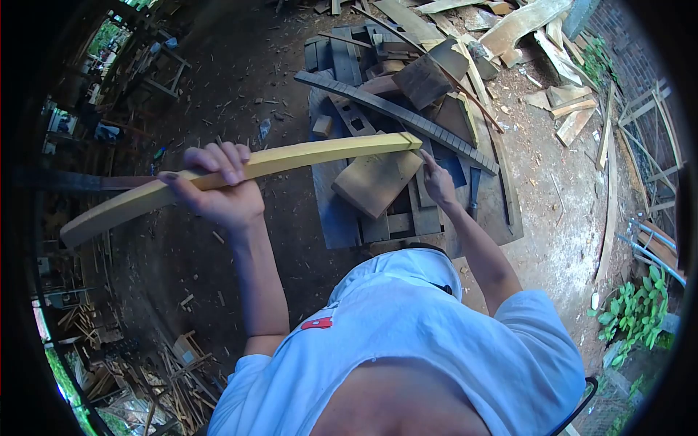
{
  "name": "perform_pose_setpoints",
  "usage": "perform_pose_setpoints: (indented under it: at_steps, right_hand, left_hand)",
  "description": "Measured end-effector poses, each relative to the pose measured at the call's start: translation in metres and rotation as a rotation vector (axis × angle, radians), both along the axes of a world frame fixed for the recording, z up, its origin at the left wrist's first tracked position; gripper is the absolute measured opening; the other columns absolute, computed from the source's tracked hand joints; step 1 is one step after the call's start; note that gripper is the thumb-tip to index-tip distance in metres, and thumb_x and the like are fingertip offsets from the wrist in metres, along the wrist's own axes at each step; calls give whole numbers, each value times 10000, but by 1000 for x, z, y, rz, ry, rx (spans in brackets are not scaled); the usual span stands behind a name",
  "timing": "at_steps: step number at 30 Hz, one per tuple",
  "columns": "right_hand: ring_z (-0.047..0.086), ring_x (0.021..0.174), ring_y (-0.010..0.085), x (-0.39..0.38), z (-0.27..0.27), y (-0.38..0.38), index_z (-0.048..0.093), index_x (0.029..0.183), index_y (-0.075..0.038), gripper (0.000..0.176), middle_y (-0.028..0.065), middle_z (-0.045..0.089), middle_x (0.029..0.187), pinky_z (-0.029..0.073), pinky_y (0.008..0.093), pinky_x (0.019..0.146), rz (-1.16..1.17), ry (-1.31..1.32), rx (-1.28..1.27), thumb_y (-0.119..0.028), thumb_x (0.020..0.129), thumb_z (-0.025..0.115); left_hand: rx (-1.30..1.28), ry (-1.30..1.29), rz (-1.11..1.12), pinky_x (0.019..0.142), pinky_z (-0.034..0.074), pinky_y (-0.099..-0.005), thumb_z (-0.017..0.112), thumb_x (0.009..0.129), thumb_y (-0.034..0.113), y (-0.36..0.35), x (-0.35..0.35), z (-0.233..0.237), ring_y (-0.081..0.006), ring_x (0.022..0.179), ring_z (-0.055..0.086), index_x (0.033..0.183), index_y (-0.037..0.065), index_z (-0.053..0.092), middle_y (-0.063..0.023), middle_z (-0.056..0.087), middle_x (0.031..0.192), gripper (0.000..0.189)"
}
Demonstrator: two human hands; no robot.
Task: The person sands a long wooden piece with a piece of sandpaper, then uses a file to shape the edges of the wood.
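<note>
My left hand (pixel 222 185) is closed around a long, gently curved piece of yellowish wood (pixel 313 151), with the thumb lying along its near side. The piece slants across in the air, its wide end at the far left and its narrower, notched end over the bench. Close beneath that notched end is my right hand (pixel 438 182), index finger stretched toward the wood; whether it touches is hard to tell. Below the curved piece a thick wooden block (pixel 378 183) rests on the low workbench (pixel 338 231). A chisel-like tool (pixel 474 192) lies right of my right hand.
A long dark beam marked with crosswise lines (pixel 400 112) lies diagonally over the bench, among blocks (pixel 424 81) and offcuts. Scrap boards (pixel 523 29) are heaped at the back right. Wood chips litter the ground, and leafy plants (pixel 636 312) grow at the right.
</note>
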State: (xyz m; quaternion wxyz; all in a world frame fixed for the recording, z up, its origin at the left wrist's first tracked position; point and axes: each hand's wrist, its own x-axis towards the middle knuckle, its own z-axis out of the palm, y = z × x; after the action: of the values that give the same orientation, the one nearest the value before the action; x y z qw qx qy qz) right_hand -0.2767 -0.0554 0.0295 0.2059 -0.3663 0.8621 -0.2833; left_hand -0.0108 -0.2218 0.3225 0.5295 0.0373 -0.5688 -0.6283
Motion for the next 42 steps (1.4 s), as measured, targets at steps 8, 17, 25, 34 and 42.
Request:
perform_pose_setpoints:
  at_steps: [8, 17, 25, 34, 42]
  right_hand:
    - [621, 892, 419, 60, 54, -11, 323, 1414, -253, 487, 240, 632, 1006, 496, 484, 773, 106, -75, -286, -210, 941, 432]
    - [635, 813, 393, 98, 122, -32, 251, 1452, -177, 565, 215, 633, 975, 508, 458, 687, 317, 55, -321, -139, 929, 460]
    - [646, 719, 351, 87, 131, -25, 295, 1445, -244, 631, 189, 639, 841, 519, 444, 626, 352, 131, -244, -77, 867, 485]
    - [637, 662, 347, 109, 155, -37, 285, 1445, -247, 684, 153, 615, 804, 525, 454, 605, 378, 106, -354, -72, 817, 493]
    - [660, 711, 341, 53, 66, -16, 307, 1435, -284, 672, 149, 666, 852, 536, 453, 623, 226, 100, -205, -72, 819, 472]
  left_hand:
    - [572, 260, 284, 882, 401, -364, 683, 833, 222, -12, 55, 70, -154, 672, 424, 762, 116, 458, 2, 376, 656, 258]
    - [-5, 89, 707, 548, 444, -270, 418, 990, 400, 10, 14, 38, -68, 577, 403, 911, 138, 409, 22, 379, 670, 274]
    - [-53, 34, 948, 416, 364, -193, 444, 978, 423, 9, -4, 46, -38, 463, 347, 793, 132, 360, 30, 352, 611, 355]
    - [-47, 53, 927, 430, 369, -202, 472, 976, 386, -2, -2, 42, -42, 473, 367, 756, 132, 366, 36, 349, 601, 352]
    - [12, 69, 1005, 433, 366, -203, 503, 972, 323, -1, 2, 41, -45, 471, 363, 722, 140, 377, 41, 342, 578, 334]
